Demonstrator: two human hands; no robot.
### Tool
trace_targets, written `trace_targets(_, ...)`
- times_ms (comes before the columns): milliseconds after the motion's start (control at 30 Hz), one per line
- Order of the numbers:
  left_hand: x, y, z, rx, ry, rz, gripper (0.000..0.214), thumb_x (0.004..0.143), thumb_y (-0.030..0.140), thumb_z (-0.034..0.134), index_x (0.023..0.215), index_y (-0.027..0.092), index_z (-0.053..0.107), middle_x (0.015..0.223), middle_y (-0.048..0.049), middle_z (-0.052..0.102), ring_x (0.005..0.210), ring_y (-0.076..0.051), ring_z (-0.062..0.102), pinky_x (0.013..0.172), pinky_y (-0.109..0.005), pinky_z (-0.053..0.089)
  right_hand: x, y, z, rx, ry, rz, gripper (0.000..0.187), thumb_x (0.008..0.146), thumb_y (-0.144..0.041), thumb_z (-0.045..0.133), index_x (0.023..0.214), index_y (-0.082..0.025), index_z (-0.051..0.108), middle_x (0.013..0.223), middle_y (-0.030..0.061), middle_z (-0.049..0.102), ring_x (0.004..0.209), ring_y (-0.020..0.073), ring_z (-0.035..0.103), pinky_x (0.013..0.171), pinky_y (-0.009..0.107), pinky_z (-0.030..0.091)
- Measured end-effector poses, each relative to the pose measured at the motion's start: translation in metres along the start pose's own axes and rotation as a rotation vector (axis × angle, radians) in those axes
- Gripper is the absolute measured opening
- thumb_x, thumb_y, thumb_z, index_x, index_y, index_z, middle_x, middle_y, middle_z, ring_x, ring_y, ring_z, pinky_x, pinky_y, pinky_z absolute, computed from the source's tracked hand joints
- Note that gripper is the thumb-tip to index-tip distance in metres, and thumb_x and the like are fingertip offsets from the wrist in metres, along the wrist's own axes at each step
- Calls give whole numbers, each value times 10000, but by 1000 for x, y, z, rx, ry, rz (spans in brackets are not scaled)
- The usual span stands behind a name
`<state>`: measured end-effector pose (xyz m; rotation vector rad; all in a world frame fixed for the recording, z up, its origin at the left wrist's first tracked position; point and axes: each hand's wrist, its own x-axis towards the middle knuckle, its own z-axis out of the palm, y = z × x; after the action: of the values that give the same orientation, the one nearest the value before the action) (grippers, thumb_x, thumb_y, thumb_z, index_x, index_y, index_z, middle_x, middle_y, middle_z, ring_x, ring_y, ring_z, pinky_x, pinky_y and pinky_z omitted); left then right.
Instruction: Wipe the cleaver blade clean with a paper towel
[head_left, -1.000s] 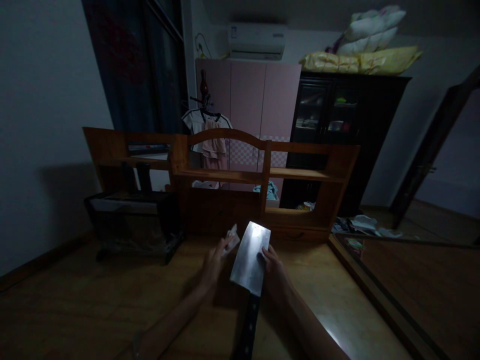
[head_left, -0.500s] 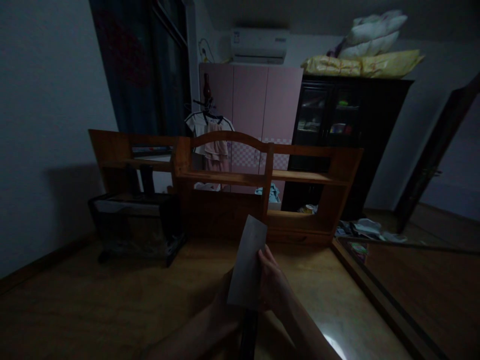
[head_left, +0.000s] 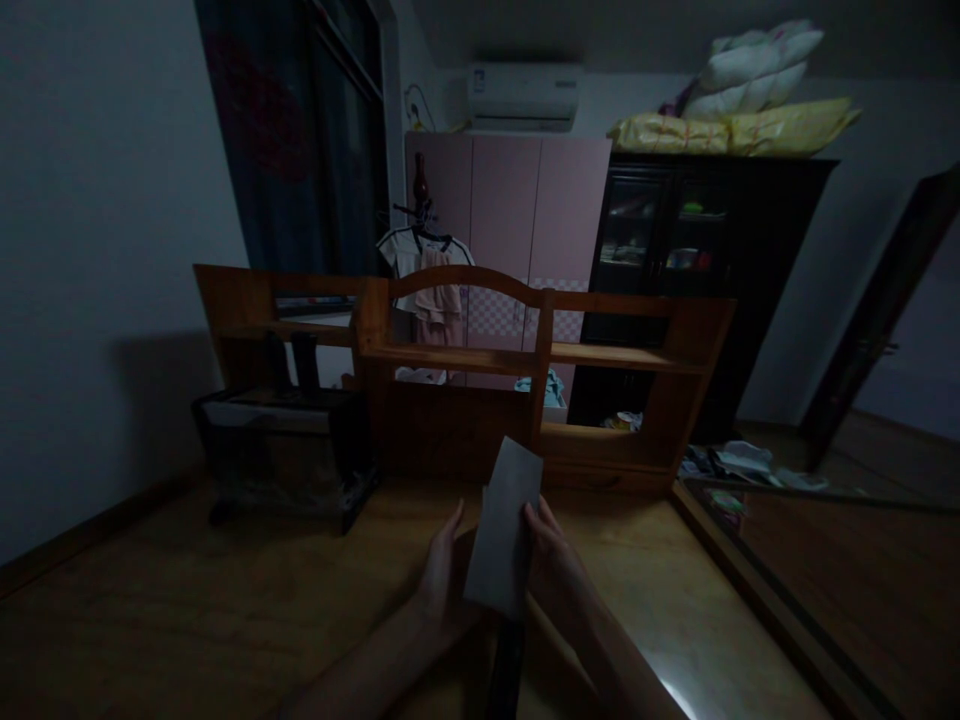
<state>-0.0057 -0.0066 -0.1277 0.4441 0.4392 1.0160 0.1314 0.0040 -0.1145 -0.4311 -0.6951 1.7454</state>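
A cleaver with a broad grey blade is held up over a wooden counter, between a person's 2 bare hands, its blade pointing away and leaning slightly right, its black handle running down toward the bottom edge of the view. The right hand grips the blade by its right side, thumb pressed on the near face and the other fingers partly hidden behind it. The left hand is at the blade's left side, thumb raised and apart from the steel; the blade covers its other fingers, and whether they are closed on anything cannot be told. A sliver of something pale shows at the blade's left edge. To the left on the counter stands a black-framed case, 2 dark upright shapes rising at its top. Behind the hands, a wooden shelf unit with an arched middle spans the counter's far side. Beyond it, in the dim room, a pink wardrobe stands under a white air conditioner, with garments hanging in front, beside a dark cabinet topped by yellow bags and a white bundle.
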Motion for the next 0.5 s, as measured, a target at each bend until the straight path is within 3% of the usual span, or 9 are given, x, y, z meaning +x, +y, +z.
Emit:
trace_targets(100, -2, 17, 1, -29, 0, 93, 542, 888, 512, 492, 1155, 58, 620, 1049, -161, 689, 1001, -318, 644, 928, -431, 473, 2, 4, -6, -8, -4, -10, 345, 784, -275, 720, 1110, -238, 613, 1027, 29, 702, 868, 179, 663, 802, 314, 519)
trace_targets(233, 5, 49, -9, -107, 86, 454, 434, 911, 415, 468, 1209, 128, 597, 1166, -125, 653, 1108, -290, 600, 992, -464, 444, 7, 14, -14, -31, 26, 45, 284, 743, -266, 748, 1006, -205, 659, 925, 29, 717, 808, 184, 670, 766, 311, 523)
trace_targets(333, 14, 68, -18, -59, 187, 639, 410, 916, 384, 445, 1211, 145, 601, 1246, -112, 612, 1196, -280, 540, 1038, -487, 402, 7, 21, -16, -77, 82, 64, 297, 702, -261, 767, 975, -192, 673, 856, 31, 720, 740, 183, 669, 707, 294, 521)
trace_targets(400, 18, 73, -21, 133, 240, 722, 418, 929, 393, 418, 1176, 134, 634, 1258, -106, 606, 1242, -268, 500, 1098, -454, 335, 7, 25, -17, -122, 121, 60, 308, 682, -273, 772, 959, -177, 679, 816, 39, 720, 706, 190, 666, 674, 295, 516)
trace_targets(500, 16, 69, -19, 728, 188, 827, 434, 959, 408, 363, 1173, 170, 657, 1293, -63, 585, 1313, -231, 420, 1170, -393, 192, 6, 29, -21, -238, 167, 26, 344, 674, -338, 767, 956, -158, 685, 812, 59, 721, 710, 218, 667, 644, 305, 509)
